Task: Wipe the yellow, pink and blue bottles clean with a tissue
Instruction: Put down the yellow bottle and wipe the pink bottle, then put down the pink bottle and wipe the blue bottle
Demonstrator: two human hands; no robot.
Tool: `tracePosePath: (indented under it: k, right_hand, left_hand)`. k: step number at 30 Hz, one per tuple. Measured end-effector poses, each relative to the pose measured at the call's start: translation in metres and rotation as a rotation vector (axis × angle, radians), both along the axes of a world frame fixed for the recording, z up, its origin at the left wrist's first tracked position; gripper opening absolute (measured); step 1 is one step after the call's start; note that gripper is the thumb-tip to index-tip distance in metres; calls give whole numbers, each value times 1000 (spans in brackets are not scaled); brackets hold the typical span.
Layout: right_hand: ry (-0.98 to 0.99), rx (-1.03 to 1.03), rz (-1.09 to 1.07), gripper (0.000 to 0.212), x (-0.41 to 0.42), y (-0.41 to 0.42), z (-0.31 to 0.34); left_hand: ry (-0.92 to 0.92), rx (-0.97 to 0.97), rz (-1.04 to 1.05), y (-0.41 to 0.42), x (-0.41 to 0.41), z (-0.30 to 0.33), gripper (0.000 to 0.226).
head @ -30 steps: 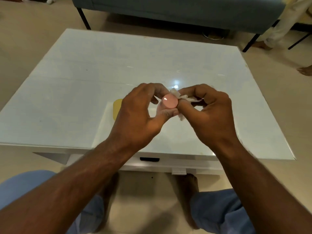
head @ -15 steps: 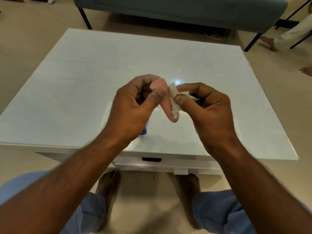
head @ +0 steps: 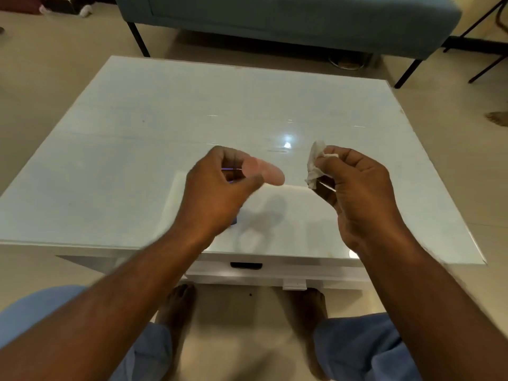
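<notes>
My left hand (head: 220, 193) holds the small pink bottle (head: 265, 171) above the white table (head: 137, 138); the bottle lies sideways, pointing right, and is blurred. My right hand (head: 357, 193) pinches a crumpled white tissue (head: 314, 166) a hand's width to the right of the bottle, not touching it. A sliver of the blue bottle (head: 234, 220) shows under my left hand on the table. The yellow bottle is hidden behind my left hand.
A teal sofa (head: 288, 20) on black legs stands beyond the table's far edge. A drawer with a dark handle (head: 246, 265) sits under the table's near edge. My knees and bare feet are below it. Another person's foot (head: 497, 118) shows at the right.
My hands have drawn apart: the right hand carried the tissue off the pink bottle to the right, and the left hand turned the bottle sideways.
</notes>
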State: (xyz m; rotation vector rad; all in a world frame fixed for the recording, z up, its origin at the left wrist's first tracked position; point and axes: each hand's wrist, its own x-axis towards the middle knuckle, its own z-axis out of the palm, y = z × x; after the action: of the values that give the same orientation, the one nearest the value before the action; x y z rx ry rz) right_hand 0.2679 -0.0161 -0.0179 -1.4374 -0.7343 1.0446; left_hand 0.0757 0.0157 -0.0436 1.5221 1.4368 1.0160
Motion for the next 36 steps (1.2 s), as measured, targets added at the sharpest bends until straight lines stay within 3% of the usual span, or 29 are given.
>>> tracePosePath:
  k: [3, 9, 23, 27, 32, 36]
  right_hand:
    - [37, 7, -24, 15, 0, 0, 1]
    - [10, -7, 20, 18, -2, -2, -2]
    - [-45, -42, 78, 16, -6, -2, -8]
    - [-24, -39, 43, 16, -2, 0, -6]
    - [-24, -37, 42, 17, -4, 2, -5]
    - [-30, -29, 57, 16, -8, 3, -6]
  left_hand:
    - [230, 129, -53, -7, 7, -8, 28]
    - [594, 77, -175, -11, 19, -26, 44]
    - [828, 96, -253, -5, 30, -27, 47]
    - [997, 130, -116, -1, 7, -14, 63]
    - [1165, -72, -99, -2, -20, -7, 62]
    - [1203, -106, -135, -3, -17, -8, 62]
